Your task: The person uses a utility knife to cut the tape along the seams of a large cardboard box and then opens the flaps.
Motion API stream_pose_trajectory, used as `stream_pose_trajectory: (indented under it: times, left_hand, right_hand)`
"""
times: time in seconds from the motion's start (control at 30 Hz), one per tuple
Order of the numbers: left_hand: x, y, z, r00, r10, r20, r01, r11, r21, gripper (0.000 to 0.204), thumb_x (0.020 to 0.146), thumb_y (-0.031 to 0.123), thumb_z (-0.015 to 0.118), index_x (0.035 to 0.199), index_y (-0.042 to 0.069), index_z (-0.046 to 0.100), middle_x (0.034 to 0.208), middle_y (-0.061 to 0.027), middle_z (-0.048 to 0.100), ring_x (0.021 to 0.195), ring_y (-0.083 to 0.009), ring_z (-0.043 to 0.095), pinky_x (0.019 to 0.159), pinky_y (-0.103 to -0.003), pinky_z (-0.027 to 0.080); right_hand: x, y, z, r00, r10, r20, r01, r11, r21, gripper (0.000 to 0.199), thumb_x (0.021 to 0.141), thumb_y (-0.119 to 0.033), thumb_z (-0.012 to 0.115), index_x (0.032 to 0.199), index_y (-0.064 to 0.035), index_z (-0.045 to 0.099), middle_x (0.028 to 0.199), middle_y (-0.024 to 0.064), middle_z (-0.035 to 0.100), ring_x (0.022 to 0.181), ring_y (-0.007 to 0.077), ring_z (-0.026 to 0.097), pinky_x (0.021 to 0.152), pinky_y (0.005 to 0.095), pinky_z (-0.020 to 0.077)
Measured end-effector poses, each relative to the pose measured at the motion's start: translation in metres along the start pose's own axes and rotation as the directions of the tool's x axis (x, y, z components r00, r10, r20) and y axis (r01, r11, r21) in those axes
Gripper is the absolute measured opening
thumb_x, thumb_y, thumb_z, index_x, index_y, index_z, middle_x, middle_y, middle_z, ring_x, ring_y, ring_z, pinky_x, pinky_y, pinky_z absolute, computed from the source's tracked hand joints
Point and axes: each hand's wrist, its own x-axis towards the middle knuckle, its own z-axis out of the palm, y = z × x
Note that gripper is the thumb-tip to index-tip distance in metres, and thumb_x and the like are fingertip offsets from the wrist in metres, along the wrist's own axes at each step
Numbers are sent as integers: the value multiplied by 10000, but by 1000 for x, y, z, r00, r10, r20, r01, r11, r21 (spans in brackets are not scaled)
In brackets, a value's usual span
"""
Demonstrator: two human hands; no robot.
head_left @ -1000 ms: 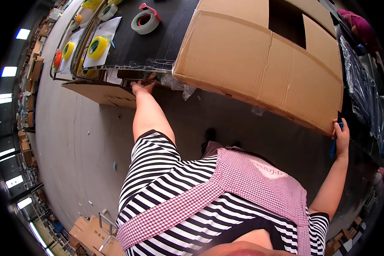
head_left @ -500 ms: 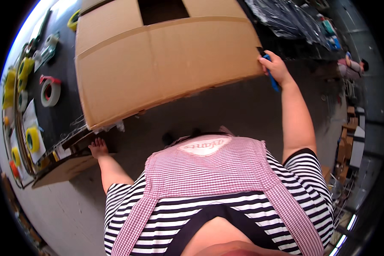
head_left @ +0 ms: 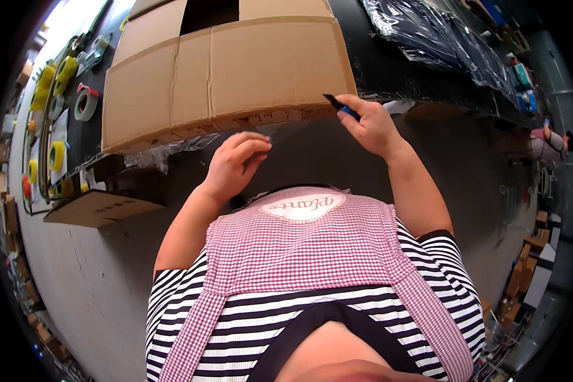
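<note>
A large brown cardboard box lies before me on the black table, with a dark opening between its flaps at the far side. My right hand is closed round a blue utility knife. Its dark tip points up and left, just at the box's near right corner. My left hand hovers below the box's near edge, fingers loosely bent and thumb apart, with no object visible in it. Crumpled clear plastic hangs under that edge, beside the left hand.
On the left, the black table carries a white tape roll and several yellow rolls. A cardboard sheet juts out below. Plastic-wrapped dark goods lie at the far right. Another person is at the right edge.
My left hand has risen from the table's lower left to the box's near edge. My right hand has moved left with the knife. The box appears shifted left and up in view.
</note>
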Motion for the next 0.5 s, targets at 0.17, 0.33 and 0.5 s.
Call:
stream_pose_trajectory:
  times: [0.17,0.33,0.5]
  left_hand:
    - [75,20,50,953,142,-266,23,845,534,364,754,94,789,1107,153,724,1218,12,673,1185,-241,574,1037,-422,424]
    - [89,-7,70,973,25,-231,85,887,455,372,756,197,791,1124,225,743,1266,63,650,1206,-232,542,1057,-409,394]
    - [89,-10,71,974,44,-220,68,876,477,374,763,223,788,1133,253,741,1248,78,652,1158,-243,553,1034,-430,404]
  right_hand:
    - [-15,22,7,978,-170,124,190,966,-173,298,886,-195,641,1162,-96,688,990,151,724,907,352,692,794,419,551]
    - [-6,33,11,974,-202,98,219,956,-197,278,893,-207,620,1144,-105,685,994,142,725,916,344,697,795,447,553]
    - [1,35,22,978,-202,48,207,949,-236,272,896,-208,613,1132,-97,689,992,150,724,919,349,696,798,458,550]
